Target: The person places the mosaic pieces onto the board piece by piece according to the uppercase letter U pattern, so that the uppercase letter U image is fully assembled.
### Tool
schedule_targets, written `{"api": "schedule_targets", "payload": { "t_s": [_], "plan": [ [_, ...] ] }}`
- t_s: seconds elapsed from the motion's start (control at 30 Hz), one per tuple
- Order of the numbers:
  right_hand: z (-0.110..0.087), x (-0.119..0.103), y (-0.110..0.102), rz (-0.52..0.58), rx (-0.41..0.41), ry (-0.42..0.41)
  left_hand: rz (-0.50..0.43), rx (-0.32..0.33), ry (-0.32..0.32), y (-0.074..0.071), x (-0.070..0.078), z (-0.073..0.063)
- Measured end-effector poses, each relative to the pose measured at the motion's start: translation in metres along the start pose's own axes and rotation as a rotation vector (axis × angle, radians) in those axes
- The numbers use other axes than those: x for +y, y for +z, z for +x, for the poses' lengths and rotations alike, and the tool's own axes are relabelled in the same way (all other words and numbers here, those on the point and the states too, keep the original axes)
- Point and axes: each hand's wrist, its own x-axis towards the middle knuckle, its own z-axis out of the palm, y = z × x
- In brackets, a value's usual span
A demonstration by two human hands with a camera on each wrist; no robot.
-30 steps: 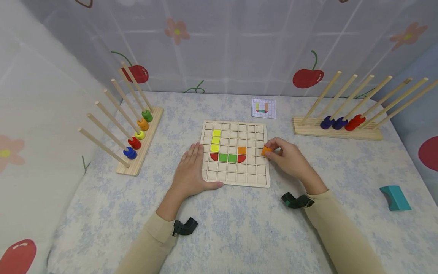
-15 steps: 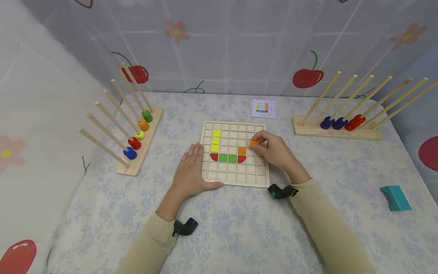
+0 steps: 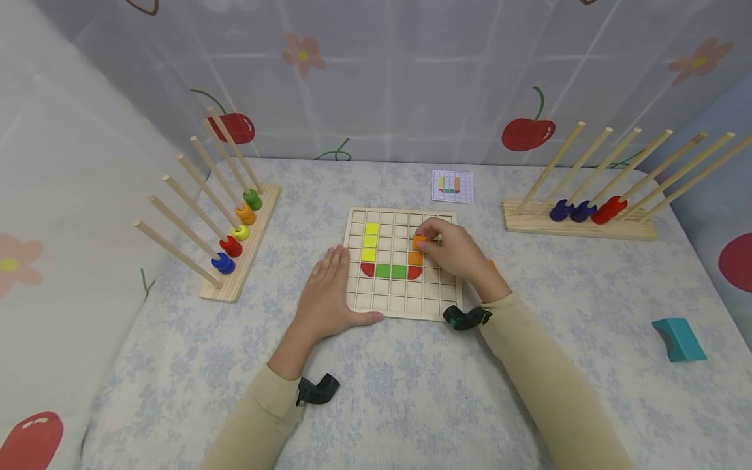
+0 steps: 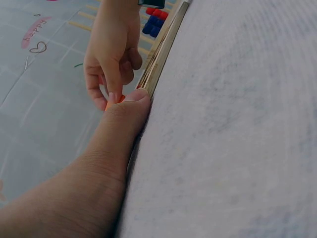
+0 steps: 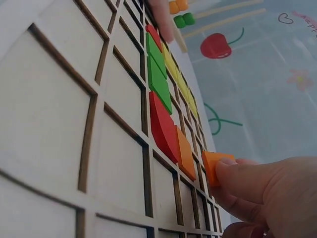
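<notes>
A wooden grid board point(image 3: 390, 304) lies flat on the table. Three yellow square tiles point(image 3: 370, 241) stand in a column at its left; below runs a row of a red quarter-round tile point(image 3: 367, 269), two green tiles point(image 3: 390, 271) and another red quarter-round tile point(image 5: 161, 130). An orange square tile point(image 3: 415, 258) sits above the right red one. My right hand point(image 3: 455, 251) pinches a second orange tile point(image 5: 212, 166) between thumb and fingers, over the cell above it. My left hand point(image 3: 326, 297) rests along the board's left edge, fingers straight, thumb at the front edge.
A pattern card point(image 3: 452, 187) lies behind the board. Peg racks with coloured beads stand at the left point(image 3: 235, 261) and the back right point(image 3: 578, 225). Far right is a teal arched block point(image 3: 679, 339). Another orange piece point(image 3: 493, 265) peeks from behind my right wrist.
My right hand has carried the orange tile leftward from the board's right edge to above the placed orange tile. The left hand has stayed still.
</notes>
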Motion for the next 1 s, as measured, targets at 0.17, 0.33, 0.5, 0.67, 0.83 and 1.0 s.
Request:
{"api": "schedule_targets", "payload": {
  "t_s": [0.17, 0.33, 0.5, 0.67, 0.83, 1.0],
  "plan": [
    [0.0047, -0.0001, 0.0041, -0.022, -0.018, 0.005, -0.007, 0.009, 0.008, 0.0004, -0.0003, -0.0001],
    [0.0067, 0.0007, 0.0067, -0.047, -0.021, -0.004, -0.005, 0.009, 0.007, 0.0005, -0.0011, 0.0008],
    [0.0066, 0.0021, 0.0078, -0.066, -0.020, -0.024, -0.012, 0.015, 0.007, 0.0007, -0.0015, 0.0007],
    [0.0063, 0.0025, 0.0085, -0.087, -0.013, -0.024, -0.014, 0.017, 0.009, 0.0016, -0.0021, 0.0007],
    [0.0056, 0.0034, 0.0095, -0.114, -0.011, -0.016, -0.009, 0.008, 0.008, 0.0028, -0.0024, 0.0004],
    [0.0010, 0.0025, 0.0080, -0.130, -0.017, -0.027, -0.007, 0.004, 0.006, 0.0020, -0.0016, 0.0003]
  ]
}}
